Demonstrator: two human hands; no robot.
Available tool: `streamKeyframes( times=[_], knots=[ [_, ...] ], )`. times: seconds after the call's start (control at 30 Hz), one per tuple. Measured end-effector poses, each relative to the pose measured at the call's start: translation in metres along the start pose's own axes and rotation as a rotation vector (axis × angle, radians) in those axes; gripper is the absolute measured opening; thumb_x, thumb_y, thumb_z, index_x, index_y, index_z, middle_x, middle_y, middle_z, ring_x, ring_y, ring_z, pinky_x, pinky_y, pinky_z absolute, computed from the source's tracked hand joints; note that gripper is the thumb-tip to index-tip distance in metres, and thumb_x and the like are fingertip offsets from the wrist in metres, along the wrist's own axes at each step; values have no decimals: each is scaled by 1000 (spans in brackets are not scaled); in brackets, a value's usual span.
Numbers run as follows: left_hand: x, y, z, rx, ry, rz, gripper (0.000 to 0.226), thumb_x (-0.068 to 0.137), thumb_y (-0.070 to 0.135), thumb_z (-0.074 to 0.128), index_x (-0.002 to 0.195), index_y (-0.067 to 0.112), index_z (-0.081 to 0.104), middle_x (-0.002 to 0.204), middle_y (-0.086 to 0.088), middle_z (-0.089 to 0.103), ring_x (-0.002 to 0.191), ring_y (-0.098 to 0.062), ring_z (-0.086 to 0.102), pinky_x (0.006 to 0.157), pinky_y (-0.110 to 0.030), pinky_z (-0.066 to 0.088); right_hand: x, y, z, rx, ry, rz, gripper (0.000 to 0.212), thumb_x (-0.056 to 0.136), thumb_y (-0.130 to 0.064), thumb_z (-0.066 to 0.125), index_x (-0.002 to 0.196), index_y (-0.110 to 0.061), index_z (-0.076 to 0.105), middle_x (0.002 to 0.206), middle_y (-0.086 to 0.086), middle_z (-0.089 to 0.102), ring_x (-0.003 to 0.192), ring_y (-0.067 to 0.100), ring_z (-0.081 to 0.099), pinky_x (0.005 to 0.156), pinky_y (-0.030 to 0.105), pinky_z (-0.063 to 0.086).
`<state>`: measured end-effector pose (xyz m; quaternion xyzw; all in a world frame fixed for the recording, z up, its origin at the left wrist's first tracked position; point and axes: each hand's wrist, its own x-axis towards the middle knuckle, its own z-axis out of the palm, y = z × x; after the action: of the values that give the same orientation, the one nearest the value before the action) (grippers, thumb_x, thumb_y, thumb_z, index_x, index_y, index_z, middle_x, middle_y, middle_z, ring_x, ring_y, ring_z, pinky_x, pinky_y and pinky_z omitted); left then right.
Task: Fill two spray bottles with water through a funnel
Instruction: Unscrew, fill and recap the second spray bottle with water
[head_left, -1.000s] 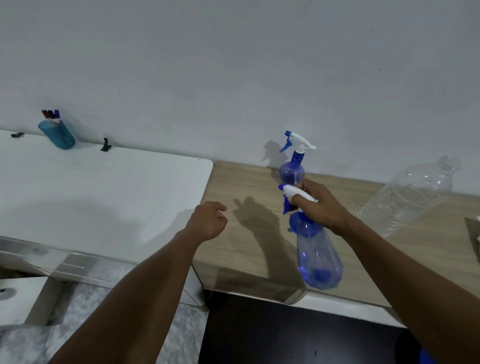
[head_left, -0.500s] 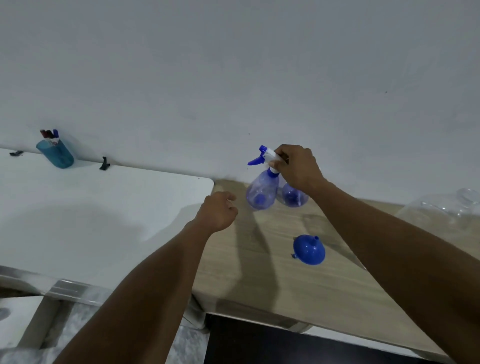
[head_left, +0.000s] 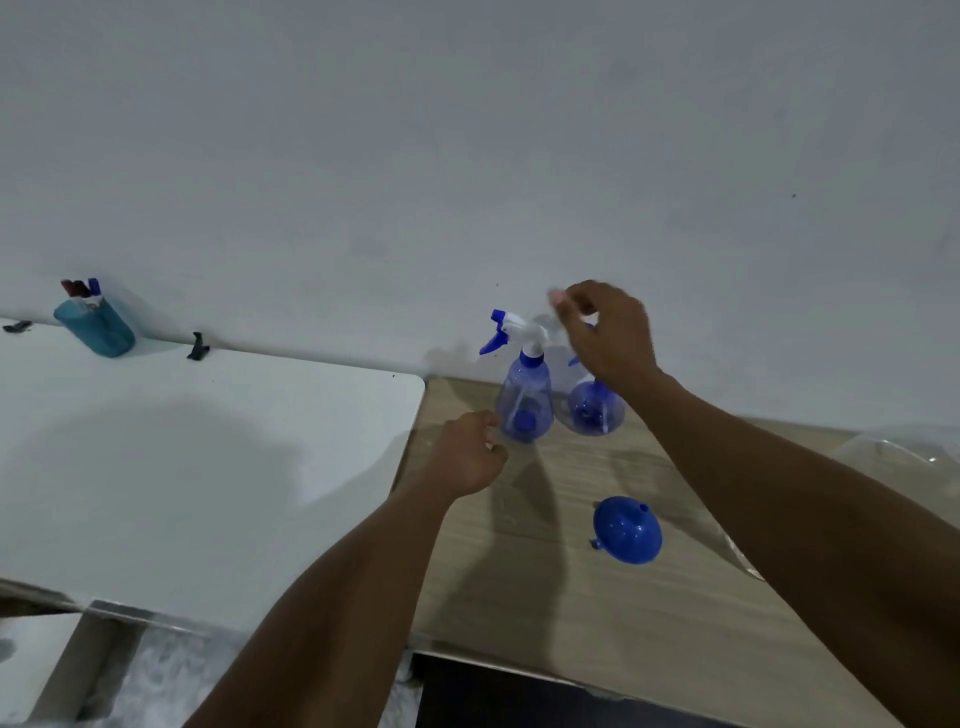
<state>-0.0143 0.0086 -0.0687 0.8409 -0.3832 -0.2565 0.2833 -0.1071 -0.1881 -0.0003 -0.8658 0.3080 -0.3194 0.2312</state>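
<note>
Two translucent blue spray bottles stand side by side on the wooden table (head_left: 545, 613) near the wall. The left bottle (head_left: 523, 400) shows its white and blue trigger head. The right bottle (head_left: 592, 410) has its head hidden behind my right hand (head_left: 608, 332), which hovers just above both with loosely curled fingers and holds nothing. My left hand (head_left: 467, 457) floats loosely curled beside the left bottle's base, empty. A blue funnel (head_left: 627, 530) lies mouth-down on the table in front of the bottles.
A white table (head_left: 182, 441) adjoins on the left, with a teal pen cup (head_left: 96, 327) and a black clip (head_left: 196, 347) at the wall. A large clear plastic bottle (head_left: 904, 457) lies at the right edge, partly behind my right forearm.
My right hand carried a spray bottle to the back of the table, set it beside the other and let go. The left hand drifted slightly toward the bottles.
</note>
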Motion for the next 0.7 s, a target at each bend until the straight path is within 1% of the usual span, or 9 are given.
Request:
streamKeyframes(
  times=[0.07, 0.13, 0.2, 0.23, 0.3, 0.4, 0.53, 0.6, 0.7],
  knots=[
    [-1, 2, 5, -10, -14, -3, 47, 93, 19, 61, 139, 18, 54, 130, -2, 63, 115, -19, 61, 86, -18, 37, 1, 21, -10, -94, 107, 66, 40, 95, -53, 54, 111, -18, 66, 104, 0, 68, 103, 20, 58, 83, 32, 47],
    [-4, 5, 11, -13, -26, -7, 47, 93, 19, 62, 139, 18, 54, 128, -2, 64, 113, -19, 61, 88, -19, 38, 0, 42, -15, -223, -84, 154, 43, 90, -46, 63, 123, -19, 61, 116, 4, 66, 111, 27, 56, 89, 39, 50],
    [-7, 8, 18, -16, -36, -8, 48, 92, 20, 63, 139, 20, 54, 127, -1, 64, 110, -18, 62, 89, -19, 39, -7, 57, -15, -297, -280, 201, 40, 89, -41, 66, 122, -19, 60, 116, 8, 68, 105, 31, 61, 87, 41, 51],
    [-9, 9, 21, -15, -41, -5, 49, 91, 21, 64, 139, 21, 54, 126, 0, 64, 108, -17, 63, 90, -19, 40, -13, 61, -15, -297, -304, 211, 34, 91, -38, 66, 118, -18, 60, 111, 9, 69, 99, 32, 63, 84, 41, 52],
    [-12, 12, 27, -18, -55, 11, 49, 90, 21, 64, 139, 23, 55, 125, 1, 64, 107, -17, 63, 91, -21, 43, -23, 65, -17, -279, -263, 201, 25, 94, -32, 64, 111, -14, 60, 102, 11, 70, 89, 32, 64, 78, 40, 52],
    [-20, 22, 34, -17, -68, 53, 53, 89, 21, 66, 141, 24, 53, 128, -1, 63, 108, -19, 64, 97, -27, 47, -35, 61, -31, -270, -209, 148, 26, 95, -32, 64, 110, -11, 60, 100, 11, 70, 86, 32, 64, 77, 43, 53],
    [-31, 34, 45, -51, -50, 129, 72, 83, 31, 76, 147, 24, 44, 143, 0, 53, 125, -21, 55, 104, -35, 46, -49, 37, -63, -221, -189, 40, 27, 96, -33, 64, 110, -10, 59, 97, 6, 67, 83, 27, 63, 75, 43, 53],
    [-38, 42, 47, -54, -11, 204, 83, 77, 37, 82, 148, 23, 41, 145, 2, 49, 127, -14, 50, 101, -28, 43, -61, 21, -78, -208, -211, -10, 26, 96, -33, 64, 110, -12, 59, 95, 4, 66, 80, 23, 61, 71, 38, 51],
    [-54, 52, 52, -50, 9, 312, 79, 74, 32, 86, 140, 17, 47, 134, 5, 52, 115, -3, 45, 98, -22, 40, -90, 2, -90, -201, -271, -49, 22, 96, -31, 64, 109, -14, 59, 90, -3, 62, 78, 18, 57, 68, 31, 42]
  ],
)
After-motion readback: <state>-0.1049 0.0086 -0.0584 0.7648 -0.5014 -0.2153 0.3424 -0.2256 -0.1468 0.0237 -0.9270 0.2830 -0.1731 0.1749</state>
